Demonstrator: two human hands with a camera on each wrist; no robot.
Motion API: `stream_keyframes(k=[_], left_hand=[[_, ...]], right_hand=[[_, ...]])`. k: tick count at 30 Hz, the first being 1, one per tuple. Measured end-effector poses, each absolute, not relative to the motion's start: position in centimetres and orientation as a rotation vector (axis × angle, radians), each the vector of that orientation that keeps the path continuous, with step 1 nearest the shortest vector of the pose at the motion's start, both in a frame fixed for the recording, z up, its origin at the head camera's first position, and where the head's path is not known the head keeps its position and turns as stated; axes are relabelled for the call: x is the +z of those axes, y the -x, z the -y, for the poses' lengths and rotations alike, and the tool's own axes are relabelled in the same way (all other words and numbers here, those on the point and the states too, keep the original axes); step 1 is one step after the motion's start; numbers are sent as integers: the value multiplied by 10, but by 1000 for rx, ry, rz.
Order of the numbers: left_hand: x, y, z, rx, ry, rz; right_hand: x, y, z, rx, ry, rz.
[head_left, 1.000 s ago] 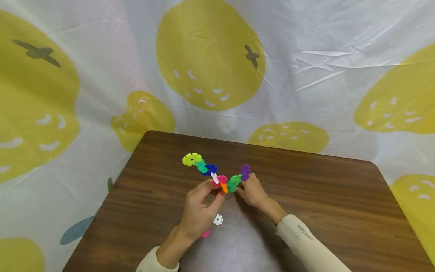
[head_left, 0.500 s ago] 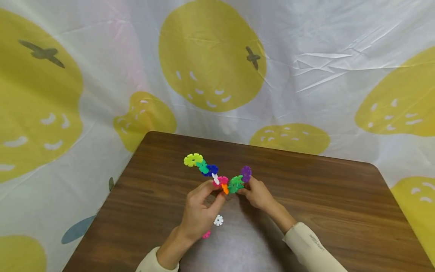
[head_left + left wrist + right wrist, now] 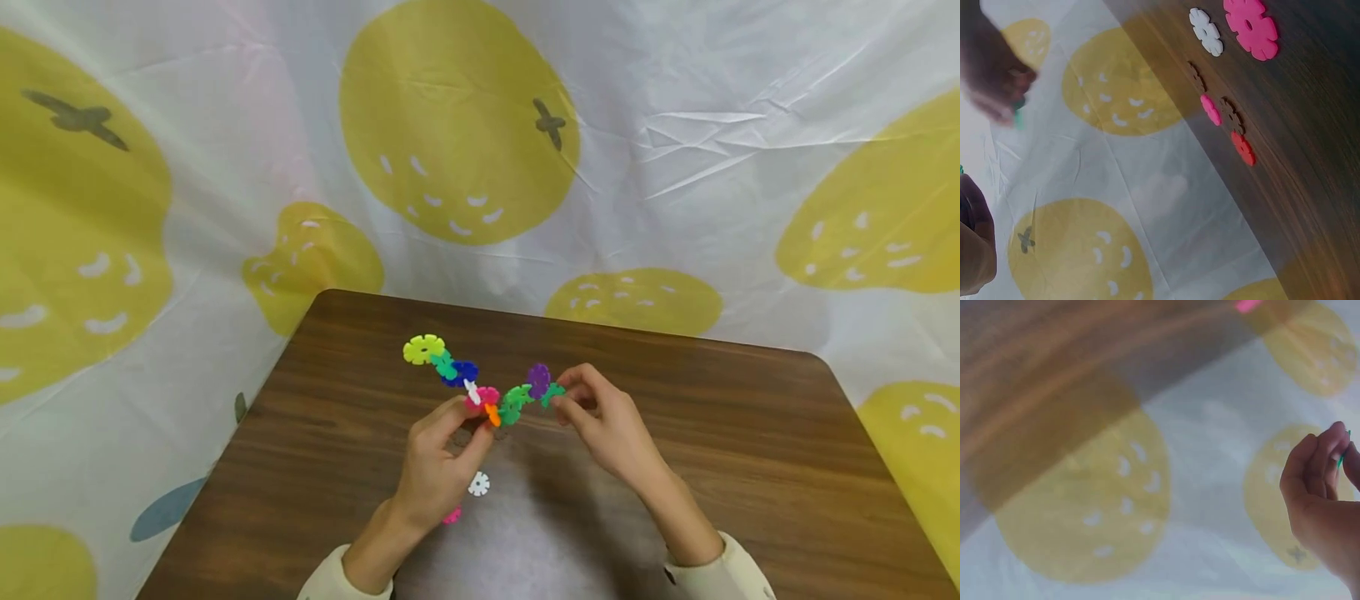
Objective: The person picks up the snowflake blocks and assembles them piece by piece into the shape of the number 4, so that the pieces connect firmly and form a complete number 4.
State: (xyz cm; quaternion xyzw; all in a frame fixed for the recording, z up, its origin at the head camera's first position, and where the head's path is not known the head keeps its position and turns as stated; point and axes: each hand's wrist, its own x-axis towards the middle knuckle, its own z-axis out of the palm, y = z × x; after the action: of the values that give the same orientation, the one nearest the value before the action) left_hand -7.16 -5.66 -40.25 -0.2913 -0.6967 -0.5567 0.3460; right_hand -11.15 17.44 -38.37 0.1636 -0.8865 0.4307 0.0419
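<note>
Disc chain [image 3: 487,395] aloft; left grip [image 3: 441,465] pinching it; right grip [image 3: 617,427] pinching green disc [image 3: 552,395]

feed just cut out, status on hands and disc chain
Left hand holds disc chain. Right hand pinches green disc beside purple disc. Nothing visibly in the way.

The place looks curtained off like a booth; whether in a home, a studio or an office cannot be told. Behind the wood-grain tabletop [image 3: 750,417] and along its left and right sides hangs creased white cloth [image 3: 667,67] printed with big yellow fruit [image 3: 457,125].
</note>
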Motion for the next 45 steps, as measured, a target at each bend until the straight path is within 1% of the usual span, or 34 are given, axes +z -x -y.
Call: stream_keyframes(k=[9,18,25,32,45], left_hand=[[-403,72,57,-1445,764,1809],[-402,71,56,-1438,779,1822],[-402,71,54,-1435,780,1821],[-402,70,53,-1423,779,1825],[-403,69,50,-1412,784,1818]], right_hand=[[-335,84,-175,1335,-527,2512],[-313,74,-171,1212,-664,2226],[-306,76,-163,1151,-767,2048],[-305,77,-161,1086,-837,2020],[-310,77,-160,1038,-845,2042]])
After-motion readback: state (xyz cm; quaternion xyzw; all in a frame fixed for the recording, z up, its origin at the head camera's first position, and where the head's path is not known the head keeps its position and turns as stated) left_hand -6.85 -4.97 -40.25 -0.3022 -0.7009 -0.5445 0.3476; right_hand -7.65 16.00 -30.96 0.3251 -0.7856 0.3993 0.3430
